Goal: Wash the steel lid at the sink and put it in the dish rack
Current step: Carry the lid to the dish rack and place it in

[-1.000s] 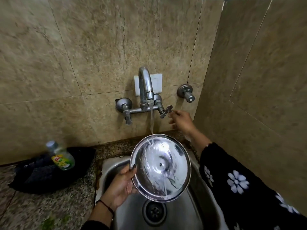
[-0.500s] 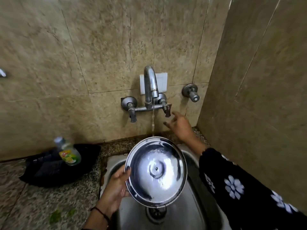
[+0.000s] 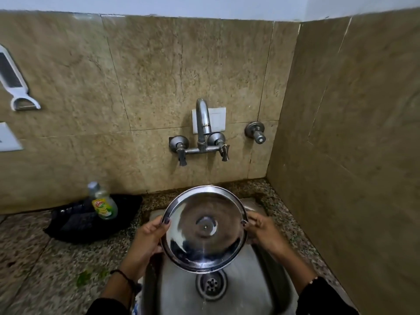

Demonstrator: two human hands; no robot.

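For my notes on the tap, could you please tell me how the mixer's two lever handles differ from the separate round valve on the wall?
The lever handles hang down as flat paddles, one at each end of the mixer; the round valve is a knob pointing out from the wall. The handles flank the spout; the valve sits alone, to their right. All are dull grey metal on round wall plates.

Dish soap bottle [image 3: 102, 203] stands at centre-left, upon a black cloth [image 3: 75, 223]. White peeler [image 3: 16, 83] hangs upper left. Wall tap [image 3: 202, 133] at frame centre.
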